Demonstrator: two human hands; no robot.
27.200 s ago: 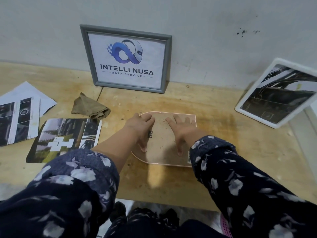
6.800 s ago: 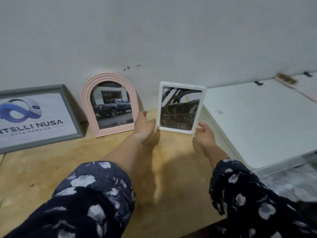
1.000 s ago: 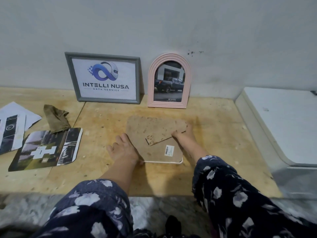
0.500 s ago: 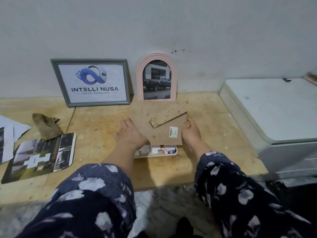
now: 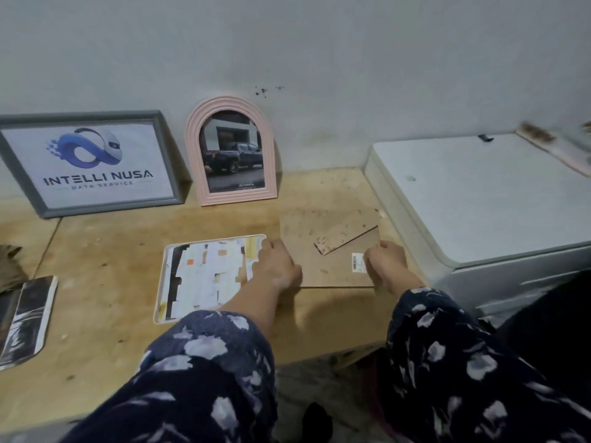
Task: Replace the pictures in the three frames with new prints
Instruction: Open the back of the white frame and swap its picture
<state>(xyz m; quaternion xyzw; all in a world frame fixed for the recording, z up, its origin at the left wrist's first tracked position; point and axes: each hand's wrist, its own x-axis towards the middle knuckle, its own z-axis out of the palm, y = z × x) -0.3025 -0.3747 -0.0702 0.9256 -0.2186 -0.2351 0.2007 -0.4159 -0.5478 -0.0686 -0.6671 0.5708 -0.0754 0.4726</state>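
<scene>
Both hands grip the brown backing board (image 5: 332,251), left hand (image 5: 275,266) on its left edge, right hand (image 5: 385,266) on its right, board on the wooden desk (image 5: 105,282) beside the face-down white frame (image 5: 204,276); grey frame (image 5: 92,164) and pink arched frame (image 5: 233,151) lean on the grey wall (image 5: 319,59), white appliance (image 5: 479,193) at right

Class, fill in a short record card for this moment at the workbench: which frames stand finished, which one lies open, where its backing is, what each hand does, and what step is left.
Standing frames: grey frame and pink arched frame, both leaning on the wall
Open frame: white frame lying face down, paper showing inside
Backing board: off the frame, to its right on the table
Left hand: grips the board's left edge
Right hand: grips the board's right edge
Step left: swap the print in the white frame, refit the board
</scene>
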